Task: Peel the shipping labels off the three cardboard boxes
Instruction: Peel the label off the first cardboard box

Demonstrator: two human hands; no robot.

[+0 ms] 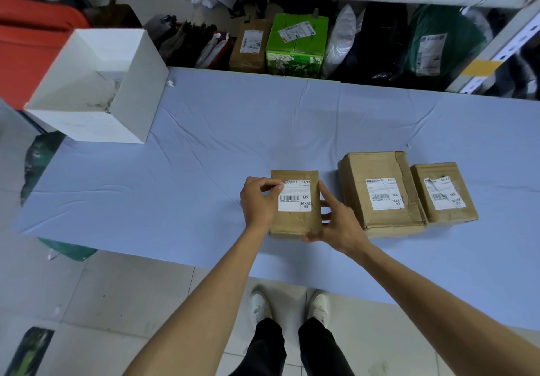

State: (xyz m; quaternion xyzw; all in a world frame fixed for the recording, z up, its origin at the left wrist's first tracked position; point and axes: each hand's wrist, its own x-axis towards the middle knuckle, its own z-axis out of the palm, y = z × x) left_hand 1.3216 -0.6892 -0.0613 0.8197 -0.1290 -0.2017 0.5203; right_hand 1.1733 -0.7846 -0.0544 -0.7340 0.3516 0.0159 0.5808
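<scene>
Three brown cardboard boxes stand in a row on the blue-covered table. The left box [293, 221] carries a white shipping label [295, 199]. My left hand [258, 200] pinches the label's upper left corner, which is lifted and curled. My right hand [337, 221] grips the same box at its right side and front corner. The larger middle box [380, 168] has a flat white label [385, 194]. The small right box [444, 215] bears a wrinkled label [445, 193].
An open white carton [128, 98] sits at the table's back left. Behind the table, a shelf holds parcels, a green box [296, 42] and dark bags. The blue cloth [204, 148] is wrinkled. My feet stand below the table's front edge.
</scene>
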